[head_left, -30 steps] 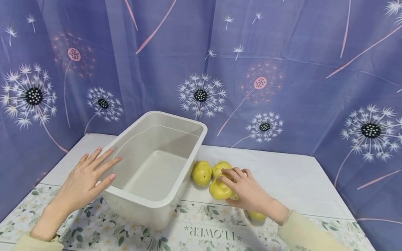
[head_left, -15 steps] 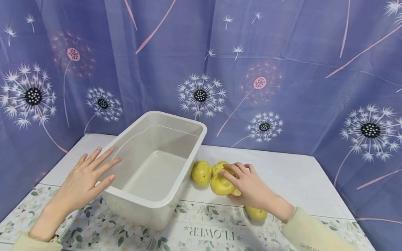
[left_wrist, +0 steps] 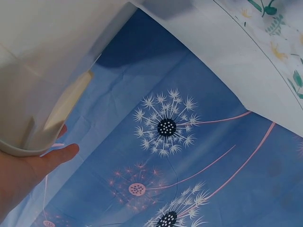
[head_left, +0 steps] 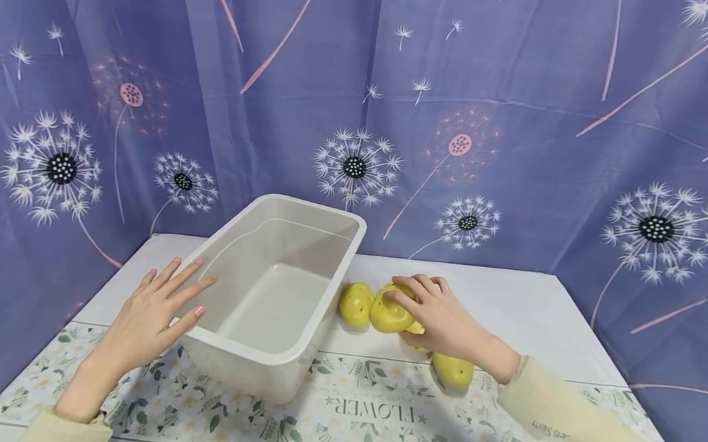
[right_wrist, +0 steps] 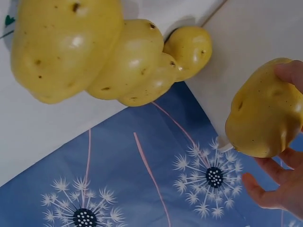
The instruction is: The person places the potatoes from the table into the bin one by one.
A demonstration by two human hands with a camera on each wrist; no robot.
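My right hand [head_left: 443,322] grips a yellow potato [head_left: 388,313] between thumb and fingers. In the right wrist view that potato [right_wrist: 260,113] is held apart from several others, which lie in a row. One potato [head_left: 355,303] lies against the bin's right side, and another [head_left: 453,373] is below my right wrist; the ones between are mostly hidden by the hand and its potato. My left hand [head_left: 146,315], fingers straight and spread, rests at the near left rim of a pale grey plastic bin [head_left: 277,358]. Its thumb side shows beside the bin wall in the left wrist view.
The deep rectangular bin stands at an angle left of the potatoes. Beneath it is a white tablecloth [head_left: 482,290] with a flowered band [head_left: 365,435] along the front. Blue curtains [head_left: 526,159] with dandelion prints close off the back and both sides.
My right hand has lifted the potato slightly up and away, so it now covers the one behind. More of the potato below the wrist shows. My left hand and the bin stay put.
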